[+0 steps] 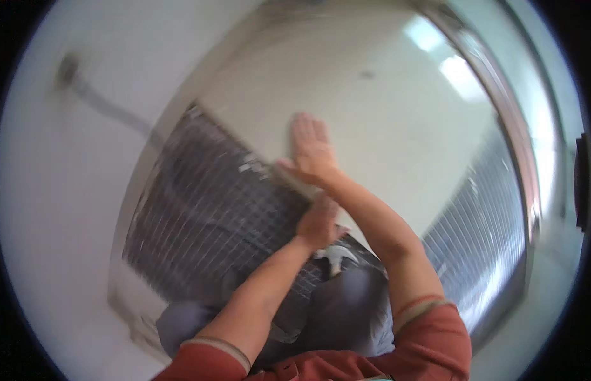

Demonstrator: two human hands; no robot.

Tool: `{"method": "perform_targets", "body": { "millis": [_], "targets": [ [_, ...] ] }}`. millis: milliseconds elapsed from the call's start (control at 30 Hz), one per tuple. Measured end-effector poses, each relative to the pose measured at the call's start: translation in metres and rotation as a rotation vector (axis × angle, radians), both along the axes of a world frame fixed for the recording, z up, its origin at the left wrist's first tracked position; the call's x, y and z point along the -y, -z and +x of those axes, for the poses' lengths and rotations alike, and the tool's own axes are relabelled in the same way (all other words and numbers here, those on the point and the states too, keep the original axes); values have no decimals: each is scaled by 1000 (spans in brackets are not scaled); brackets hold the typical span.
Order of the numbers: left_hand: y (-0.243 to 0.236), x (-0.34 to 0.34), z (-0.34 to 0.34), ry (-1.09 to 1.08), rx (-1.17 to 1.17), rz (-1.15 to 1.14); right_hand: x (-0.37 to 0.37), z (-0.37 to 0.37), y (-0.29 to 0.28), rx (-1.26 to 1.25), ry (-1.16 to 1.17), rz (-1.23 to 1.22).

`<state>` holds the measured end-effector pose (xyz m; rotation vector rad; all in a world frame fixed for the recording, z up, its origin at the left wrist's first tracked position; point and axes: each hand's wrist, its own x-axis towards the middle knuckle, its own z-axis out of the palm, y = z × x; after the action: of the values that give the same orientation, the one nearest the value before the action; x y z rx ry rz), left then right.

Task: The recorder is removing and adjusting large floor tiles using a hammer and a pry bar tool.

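Observation:
My right hand (313, 147) lies flat, fingers stretched out, on a large smooth cream-coloured panel (384, 140). Below it, at the panel's near edge, is my left hand (319, 222), its thumb spread to the right. Its fingers are blurred and partly covered by my right forearm; I see nothing held in it. A dark sheet with a grid of pale lines (213, 197) spreads along that edge, to the left and under my arms. Close beneath my left hand rests what looks like a claw hammer (335, 254) with a pale metal head, beside my knee.
On the left rises a white wall (60, 190), with a grey hose-like strip (114, 111) along it. Another gridded dark area (480, 222) shines at the right, bordered by a reddish-brown frame (515, 133). Bright light reflects off the panel's far right.

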<state>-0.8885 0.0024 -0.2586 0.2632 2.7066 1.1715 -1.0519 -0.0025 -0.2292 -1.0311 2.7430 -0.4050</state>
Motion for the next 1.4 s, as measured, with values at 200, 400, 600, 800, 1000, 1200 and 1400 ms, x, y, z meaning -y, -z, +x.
{"method": "perform_targets", "body": {
  "millis": [200,400,600,800,1000,1200,1400],
  "targets": [
    [-9,23,7,98,-77,-421,-143,-66,-83,-431,482,-79],
    [-12,-19,5,172,-39,-478,-316,-33,16,-259,901,174],
    [-18,7,16,173,-27,-577,-293,-14,-74,-407,787,-34],
    [-17,-22,5,155,-66,-573,-324,37,1,-171,924,190],
    [-24,-1,8,132,-120,-692,-286,64,-77,-305,900,-57],
    [-13,-17,15,151,-131,-639,-307,115,6,-116,836,-8],
    [-37,-18,17,-31,-99,-588,-298,244,5,340,1532,-550]
  ]
}}
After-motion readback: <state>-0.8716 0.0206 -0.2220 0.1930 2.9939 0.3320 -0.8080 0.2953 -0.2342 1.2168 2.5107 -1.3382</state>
